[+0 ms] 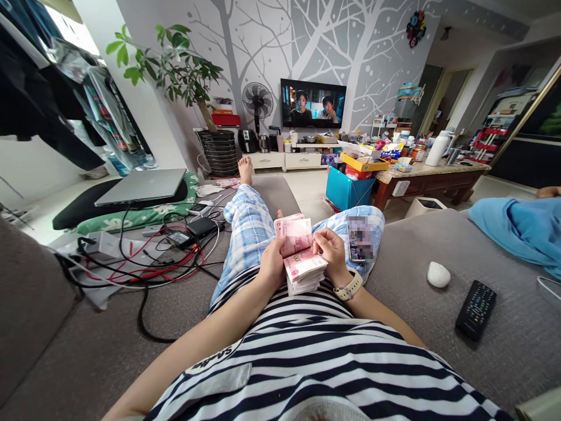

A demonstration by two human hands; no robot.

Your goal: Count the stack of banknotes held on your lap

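A thick stack of pink banknotes (302, 263), marked 100, is bent open over my lap. My left hand (272, 261) is closed around its left side, with the thumb lying across the notes. At the right edge, my right hand (332, 252) pinches a note between thumb and fingers; a pale watch (349, 285) is on that wrist. Part of the stack folds up and away from me, while the lower part fans toward my striped shirt. On my right thigh rests a phone (358, 240), its screen partly blurred out.
A white mouse (439, 275) and a black remote (476, 310) lie on the sofa to my right. Tangled cables (144, 257) and a laptop (142, 187) are at my left. Ahead stand a cluttered table (421, 171), a blue box (346, 188) and a television (312, 103).
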